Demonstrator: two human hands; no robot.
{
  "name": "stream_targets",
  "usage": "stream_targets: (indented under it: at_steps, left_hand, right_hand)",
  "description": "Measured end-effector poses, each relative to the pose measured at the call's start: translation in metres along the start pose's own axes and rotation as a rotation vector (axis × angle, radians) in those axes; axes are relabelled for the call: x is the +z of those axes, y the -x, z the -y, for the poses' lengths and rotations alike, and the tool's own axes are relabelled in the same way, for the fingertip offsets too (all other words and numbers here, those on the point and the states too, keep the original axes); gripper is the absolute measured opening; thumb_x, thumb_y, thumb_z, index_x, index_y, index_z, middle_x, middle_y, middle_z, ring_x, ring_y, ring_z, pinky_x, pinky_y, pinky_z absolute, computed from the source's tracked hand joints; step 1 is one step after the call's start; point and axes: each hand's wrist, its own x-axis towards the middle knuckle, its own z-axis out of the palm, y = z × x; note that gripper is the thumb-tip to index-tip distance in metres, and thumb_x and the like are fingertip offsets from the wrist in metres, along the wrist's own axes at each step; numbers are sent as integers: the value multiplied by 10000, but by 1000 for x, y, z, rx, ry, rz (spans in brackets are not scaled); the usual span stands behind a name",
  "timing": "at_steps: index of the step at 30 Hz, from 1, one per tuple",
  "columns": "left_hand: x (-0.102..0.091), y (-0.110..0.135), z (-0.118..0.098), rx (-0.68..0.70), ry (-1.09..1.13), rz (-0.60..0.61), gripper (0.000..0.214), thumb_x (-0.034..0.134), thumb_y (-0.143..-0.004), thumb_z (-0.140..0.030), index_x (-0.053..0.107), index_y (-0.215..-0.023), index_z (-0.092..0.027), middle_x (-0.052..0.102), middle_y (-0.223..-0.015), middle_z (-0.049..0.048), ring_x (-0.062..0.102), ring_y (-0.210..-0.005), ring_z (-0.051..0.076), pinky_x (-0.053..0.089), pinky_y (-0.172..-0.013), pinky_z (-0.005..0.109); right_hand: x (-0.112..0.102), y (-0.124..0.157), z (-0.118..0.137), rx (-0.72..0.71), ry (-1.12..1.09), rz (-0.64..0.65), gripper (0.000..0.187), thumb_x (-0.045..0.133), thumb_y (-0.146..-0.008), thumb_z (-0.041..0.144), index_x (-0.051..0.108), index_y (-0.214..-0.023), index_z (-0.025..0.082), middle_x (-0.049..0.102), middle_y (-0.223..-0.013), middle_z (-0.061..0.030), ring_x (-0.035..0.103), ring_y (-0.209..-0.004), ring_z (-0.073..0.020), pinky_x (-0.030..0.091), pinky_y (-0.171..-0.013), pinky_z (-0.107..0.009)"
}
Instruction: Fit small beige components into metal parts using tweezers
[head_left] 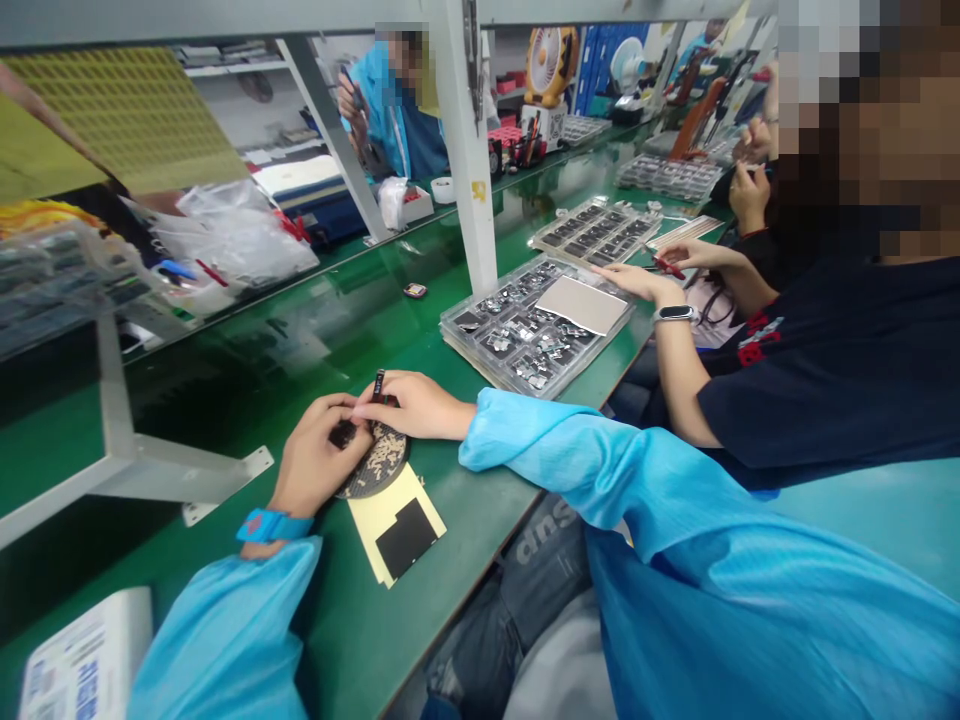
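Head cam feed, as I read it from my end: L hand (pixel 319 462) and R hand (pixel 415 405) both low over a round dark speckled sheet (pixel 379 462) on the green table (pixel 420 625). R fingers (pixel 382 398) pinched narrow on a thin dark strip (pixel 379 385), which stands up just above the sheet, btwn the two hands. L fingers (pixel 346 420) curled near a small black piece (pixel 343 434) at the sheet's left edge; can't tell if they're actually holding it, hand blocks too much. Yellowish backing card (pixel 367 525) w/ black rectangle (pixel 406 538) touches the sheet's lower edge. Blue wristband (pixel 274 525) on L wrist. Clear tray of metal parts (pixel 517 335) sits well right of the sheet, pale pad (pixel 582 305) on top, second tray (pixel 596 232) beyond. Co-worker's hand (pixel 634 283) is just beside that tray, near red-handled tweezers (pixel 667 265). For clean handling I'd want forearms resting on the table, a light pinch on the strip's edges only, and no dragging across the speckled surface.
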Motion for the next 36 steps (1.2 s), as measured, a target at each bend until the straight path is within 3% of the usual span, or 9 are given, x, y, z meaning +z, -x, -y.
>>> stream_targets:
  at_steps: [11,20,28,36]
  left_hand:
    - [2,-1,-4,-20,-1,-49,105,668,-907,-320,669,-945,-222,690,-1191,69,674,-1100,256,540,-945,403]
    - [9,0,-6,-119,69,-231,48,681,-826,-186,646,-828,-219,685,-1159,84,660,-1129,251,531,-983,415]
    - [9,-4,-12,-206,184,-409,67,683,-818,-143,666,-829,-207,677,-1174,88,656,-1123,239,530,-817,357]
    - [10,-8,-16,-324,318,-503,56,673,-867,-200,692,-814,-203,689,-1177,95,673,-1099,230,527,-730,316]
  right_hand:
    - [2,3,0,37,-25,-33,208,724,-971,362,797,-1013,172,773,-1066,-64,702,-1007,-170,512,-950,-299]
    - [2,7,3,7,-110,-111,75,740,-926,231,793,-963,194,764,-990,-46,697,-943,-178,537,-885,-338]
    - [0,9,7,-103,-206,-187,88,736,-938,277,797,-973,225,764,-1023,-57,712,-1000,-203,575,-949,-396]
    - [0,9,11,-179,-234,-205,117,729,-955,312,821,-1005,260,787,-1090,-66,727,-1067,-214,584,-1019,-437]
